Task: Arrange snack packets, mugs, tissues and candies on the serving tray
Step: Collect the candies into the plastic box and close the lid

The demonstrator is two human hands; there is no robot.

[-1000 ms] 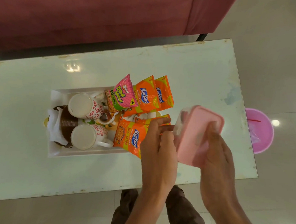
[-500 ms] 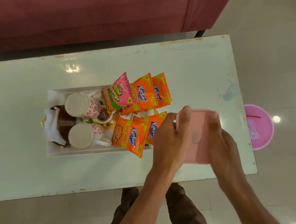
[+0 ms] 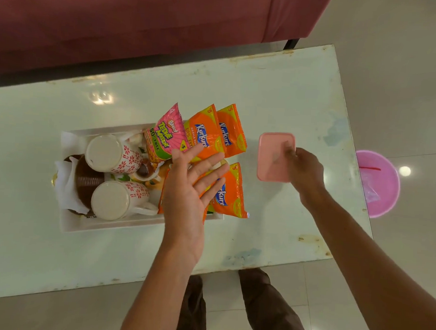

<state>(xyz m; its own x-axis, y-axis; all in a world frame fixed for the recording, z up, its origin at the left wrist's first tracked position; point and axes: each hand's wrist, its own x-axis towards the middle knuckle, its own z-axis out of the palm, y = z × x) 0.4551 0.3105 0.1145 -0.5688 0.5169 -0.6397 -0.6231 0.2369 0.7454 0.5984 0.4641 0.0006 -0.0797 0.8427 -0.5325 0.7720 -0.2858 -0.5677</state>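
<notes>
Fingers of the left hand are spreading wide, palm up, hovering over the right half of the white rectangular serving tray and holding nothing. Fingertips of the right hand are pressing on the right edge of the pink rectangular plastic box, which is lying flat on the pale green glass table, just right of the tray.

Inside the tray, two white mugs with red flower prints are lying on their sides at the left, beside white tissues wrapped around a brown ribbed holder. One pink snack packet and three visible orange snack packets are crowding the right end, overhanging the rim; a further one under the palm cannot be counted.

Bare table is lying open on every side of the tray, widest at the far right corner. Past the table's right edge, a pink round plastic bucket is standing on the tiled floor.
</notes>
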